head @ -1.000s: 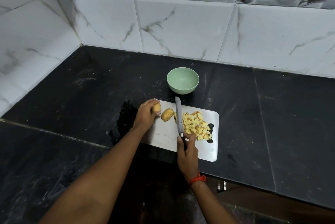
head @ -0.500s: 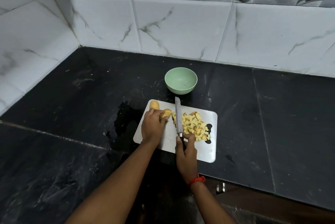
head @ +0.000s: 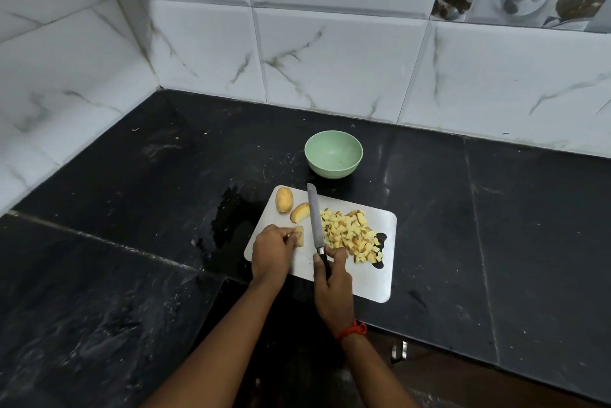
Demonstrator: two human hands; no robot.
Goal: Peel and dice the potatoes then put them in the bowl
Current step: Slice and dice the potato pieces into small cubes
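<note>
- The left hand (head: 272, 254) rests on the near left part of the cutting board (head: 380, 288). Its fingers are curled and pinch a small potato piece (head: 300, 236) at their tips, and the pale cut side faces the knife.
- The right hand (head: 332, 285) is wrapped round the dark handle of the knife (head: 314, 219), with the thumb lying along the left of the handle. A red thread band (head: 352, 330) sits on that wrist.
- The blade points away from the person towards the bowl, and its tip reaches the board's far edge. It lies between the pinched piece and the diced heap. I cannot tell whether its edge touches the board.
- A heap of diced potato (head: 352, 235) is spread over the right half of the board, just right of the blade. Some cubes lie over the dark handle slot at the board's right edge. Every cube I can see is on the board.
- A whole unpeeled potato (head: 284, 199) lies at the far left corner of the board. Just beside it is a cut potato half (head: 300, 212) with the skin on, close to the blade's left side.
- The green bowl (head: 334, 154) stands upright on the black counter (head: 496, 225), just beyond the board's far edge and apart from it.
- A wet-looking dark patch (head: 231, 225) marks the counter left of the board.
- White marbled wall tiles (head: 330, 53) rise behind the counter and on its left.
</note>
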